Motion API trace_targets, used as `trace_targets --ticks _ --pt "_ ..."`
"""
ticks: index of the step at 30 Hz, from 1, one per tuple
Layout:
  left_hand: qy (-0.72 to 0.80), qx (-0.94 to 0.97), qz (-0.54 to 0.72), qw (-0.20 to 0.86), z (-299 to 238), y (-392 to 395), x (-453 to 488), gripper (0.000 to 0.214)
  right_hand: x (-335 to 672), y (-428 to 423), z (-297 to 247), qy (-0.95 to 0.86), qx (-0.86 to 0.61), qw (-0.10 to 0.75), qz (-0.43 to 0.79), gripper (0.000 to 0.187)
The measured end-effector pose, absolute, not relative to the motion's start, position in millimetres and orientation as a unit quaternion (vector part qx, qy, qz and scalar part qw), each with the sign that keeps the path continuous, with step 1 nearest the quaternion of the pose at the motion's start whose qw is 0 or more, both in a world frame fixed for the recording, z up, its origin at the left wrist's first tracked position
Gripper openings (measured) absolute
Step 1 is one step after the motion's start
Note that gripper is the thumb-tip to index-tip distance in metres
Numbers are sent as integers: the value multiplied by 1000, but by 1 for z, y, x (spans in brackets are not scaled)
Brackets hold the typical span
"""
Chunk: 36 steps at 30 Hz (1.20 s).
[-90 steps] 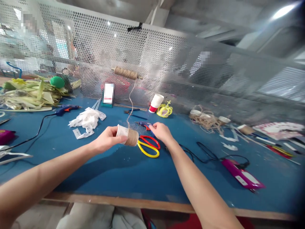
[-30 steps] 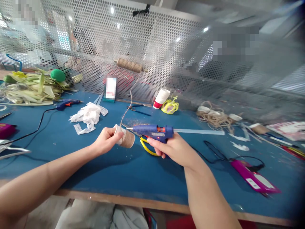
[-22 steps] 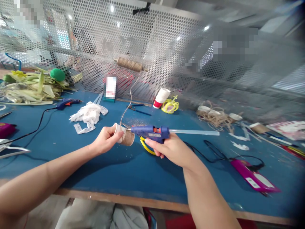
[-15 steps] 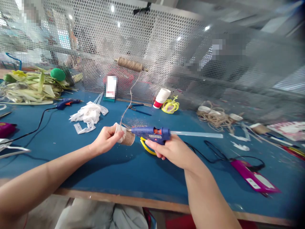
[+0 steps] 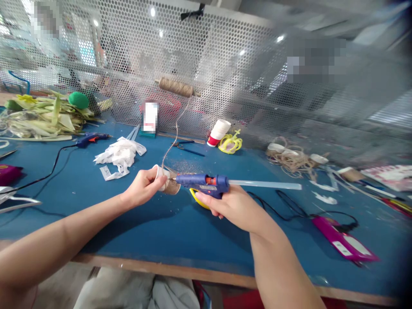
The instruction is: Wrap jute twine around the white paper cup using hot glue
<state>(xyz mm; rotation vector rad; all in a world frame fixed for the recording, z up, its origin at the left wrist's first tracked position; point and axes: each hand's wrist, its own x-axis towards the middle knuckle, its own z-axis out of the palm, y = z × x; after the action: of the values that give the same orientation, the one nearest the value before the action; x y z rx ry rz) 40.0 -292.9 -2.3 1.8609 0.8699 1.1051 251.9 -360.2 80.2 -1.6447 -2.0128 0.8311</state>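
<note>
My left hand (image 5: 141, 188) is closed round a small paper cup (image 5: 165, 180) partly wrapped in brown twine, held on its side above the blue table (image 5: 154, 231). My right hand (image 5: 230, 205) grips a blue glue gun (image 5: 206, 183) with a clear glue stick (image 5: 267, 185) poking out behind. The gun's nozzle touches the cup where the twine meets it. A strand of twine (image 5: 176, 128) runs up from the cup to a spool (image 5: 176, 87) on the perforated screen.
Yellow-handled scissors (image 5: 195, 197) lie under the gun. White strips (image 5: 119, 155), a second glue gun (image 5: 92, 138), a red-and-white cup (image 5: 218, 132), twine-wrapped cups (image 5: 291, 158) and a magenta device (image 5: 339, 242) with a black cord lie around. Green leaves (image 5: 41, 118) are piled far left.
My right hand picked the glue gun up from the table and brought its nozzle against the cup. In the last second both hands stayed nearly still.
</note>
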Motion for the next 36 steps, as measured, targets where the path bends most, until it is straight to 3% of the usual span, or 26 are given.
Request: trace_targets --ticks 12,36 --pt "395 679 434 442 2 -294 44 41 249 -363 82 -732 -601 168 273 27" --pt "419 667 413 457 3 -293 45 45 247 -367 81 -791 -561 183 162 25"
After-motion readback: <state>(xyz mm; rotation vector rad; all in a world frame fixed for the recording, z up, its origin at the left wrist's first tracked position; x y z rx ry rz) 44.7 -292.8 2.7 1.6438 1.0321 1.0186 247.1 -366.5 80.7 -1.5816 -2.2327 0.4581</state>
